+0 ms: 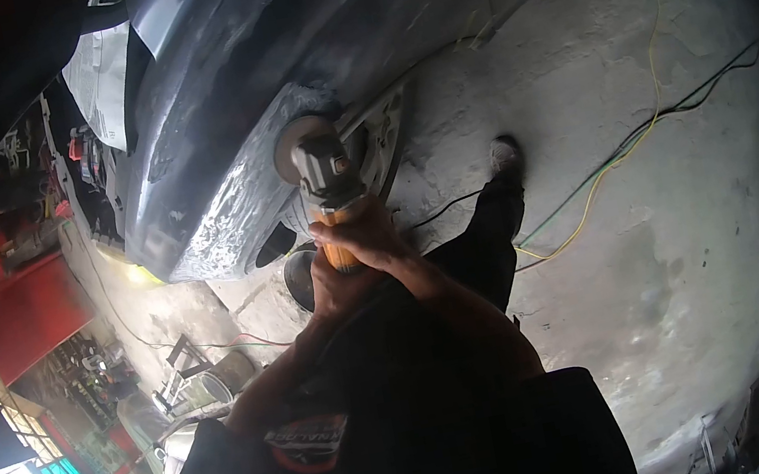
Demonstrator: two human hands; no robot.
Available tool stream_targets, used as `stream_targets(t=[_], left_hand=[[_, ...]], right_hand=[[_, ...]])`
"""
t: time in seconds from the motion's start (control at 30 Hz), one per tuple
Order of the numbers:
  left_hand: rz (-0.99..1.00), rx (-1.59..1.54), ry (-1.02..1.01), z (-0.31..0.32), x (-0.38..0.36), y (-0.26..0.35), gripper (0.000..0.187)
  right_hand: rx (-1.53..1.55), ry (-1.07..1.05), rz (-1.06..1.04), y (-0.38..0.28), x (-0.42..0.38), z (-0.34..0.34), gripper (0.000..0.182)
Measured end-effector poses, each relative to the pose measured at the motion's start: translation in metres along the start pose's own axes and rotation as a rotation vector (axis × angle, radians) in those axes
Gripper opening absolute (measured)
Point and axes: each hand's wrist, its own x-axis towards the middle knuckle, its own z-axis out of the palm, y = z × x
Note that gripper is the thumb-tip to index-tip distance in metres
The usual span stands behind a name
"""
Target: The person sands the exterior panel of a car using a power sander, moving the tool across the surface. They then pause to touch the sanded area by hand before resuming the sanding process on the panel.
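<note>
Both hands clench one orange-handled grinder near the centre of the view, the right hand in front and the left hand just behind it, fingers closed around the handle, and the disc at 12 o'clock touches the scraped grey patch on the dark car body. I think the disc may catch on the panel edge and kick back, or the black cable lying on the concrete floor at 3 o'clock, near the shoe, may tangle the foot. The red patch on the sleeve has writing, but it is too blurred to read.
</note>
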Motion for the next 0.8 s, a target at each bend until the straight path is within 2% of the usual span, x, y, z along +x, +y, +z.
stream_targets(t=[0.07,0.17,0.2,0.3,0.33,0.43,0.47,0.6,0.7,0.73,0.8], left_hand=[[0.069,-0.005,0.047,-0.002,-0.003,-0.009,0.062],[-0.055,0.036,-0.073,0.004,0.010,0.007,0.067],[-0.044,0.066,-0.060,0.007,0.011,0.022,0.067],[-0.035,0.029,-0.040,0.001,0.003,0.032,0.068],[0.030,-0.003,-0.019,0.001,0.002,0.015,0.069],[-0.060,0.025,-0.046,-0.002,-0.007,-0.001,0.069],[0.039,-0.022,-0.074,0.001,-0.002,-0.003,0.066],[-0.119,0.038,-0.090,0.008,0.007,0.043,0.061],[0.004,-0.046,-0.024,0.002,-0.002,0.015,0.061],[-0.052,-0.006,-0.003,0.000,-0.006,0.009,0.062],[-0.031,-0.038,-0.034,0.003,-0.007,0.003,0.065]], right_hand=[[-0.024,-0.024,-0.012,0.010,0.001,0.001,0.018],[0.083,0.066,0.036,0.012,0.003,-0.015,0.020],[0.109,0.089,0.072,-0.001,0.002,-0.015,0.022],[0.053,0.003,0.010,0.003,0.003,-0.010,0.022],[0.053,0.023,0.002,0.014,0.002,-0.006,0.022],[0.082,0.034,-0.012,0.022,-0.004,-0.002,0.021],[0.024,0.045,0.001,0.018,-0.004,-0.009,0.022],[0.046,0.064,0.071,-0.006,0.003,-0.017,0.024],[0.027,0.034,0.002,0.020,0.003,-0.003,0.024],[0.010,-0.030,0.008,0.013,-0.002,-0.002,0.026],[0.102,0.014,0.065,0.011,-0.008,-0.006,0.027]])
